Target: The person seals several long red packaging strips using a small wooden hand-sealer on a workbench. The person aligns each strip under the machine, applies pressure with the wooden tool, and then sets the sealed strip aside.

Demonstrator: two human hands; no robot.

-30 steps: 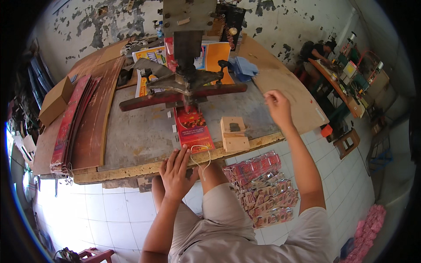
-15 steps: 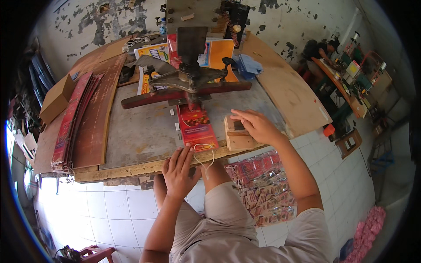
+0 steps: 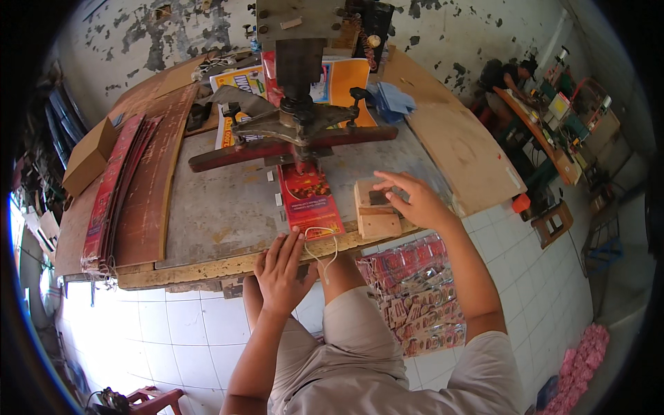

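Note:
A red printed card or pouch (image 3: 311,199) lies under the metal press (image 3: 301,131), its near end at the table's front edge. A loop of white cord (image 3: 330,257) hangs from that end. My left hand (image 3: 282,271) rests at the edge with its fingers stretched flat, the fingertips touching the card's near left corner. To the right sits a small wooden block (image 3: 379,224) with a dark pad (image 3: 377,198) on top. Just above and right of this pad is my right hand (image 3: 415,199), fingers extended and holding nothing; whether a fingertip touches it I cannot tell.
A stack of long red printed strips (image 3: 114,200) lies at the left beside a cardboard box (image 3: 91,158). Printed sheets (image 3: 351,77) and blue cloth (image 3: 393,102) are behind the press. More printed packs (image 3: 422,294) lie below the table. Another person (image 3: 508,79) sits far right.
My right hand has shifted a little to the right, its fingers spreading and drawing back from the block's dark pad. The left hand and the red card have stayed in place.

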